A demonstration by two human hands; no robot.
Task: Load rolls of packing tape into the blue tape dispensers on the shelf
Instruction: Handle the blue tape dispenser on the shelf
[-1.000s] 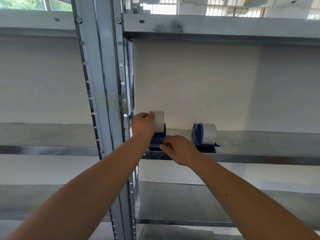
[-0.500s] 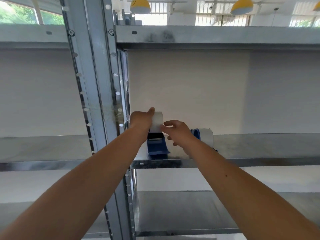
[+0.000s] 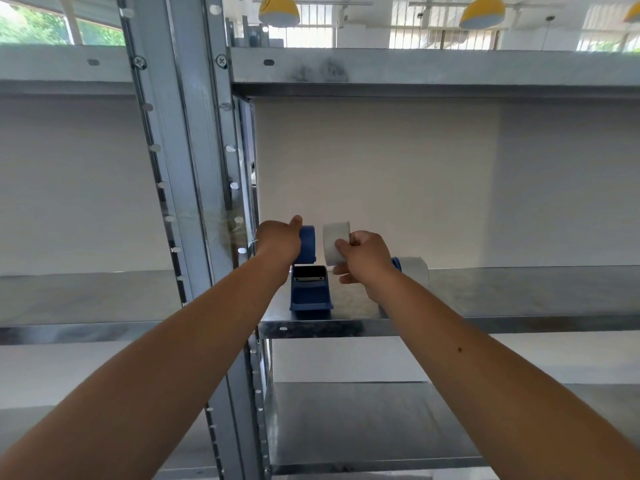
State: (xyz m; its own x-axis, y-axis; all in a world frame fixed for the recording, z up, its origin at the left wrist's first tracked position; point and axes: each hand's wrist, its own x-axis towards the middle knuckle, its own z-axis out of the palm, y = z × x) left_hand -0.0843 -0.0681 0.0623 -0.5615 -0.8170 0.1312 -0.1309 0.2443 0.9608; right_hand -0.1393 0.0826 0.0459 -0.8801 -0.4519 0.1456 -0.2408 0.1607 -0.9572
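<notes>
A blue tape dispenser (image 3: 310, 292) stands near the front edge of the middle metal shelf (image 3: 485, 325). My left hand (image 3: 278, 242) grips its round blue hub at the top left. My right hand (image 3: 365, 258) holds a white roll of packing tape (image 3: 335, 242) upright in the air, just right of that hub and apart from it. Behind my right wrist a second blue dispenser (image 3: 396, 264) with a white roll (image 3: 414, 270) on it sits on the same shelf, mostly hidden.
A steel upright post (image 3: 180, 161) with holes runs close to my left hand. Another shelf (image 3: 415, 69) lies overhead and a lower one (image 3: 363, 424) below. A white wall backs the shelves. Yellow lamps hang beyond the top.
The white roll has gone from my left hand's side to my right hand and sits off the dispenser, right of the bare blue hub. My view has risen and moved closer.
</notes>
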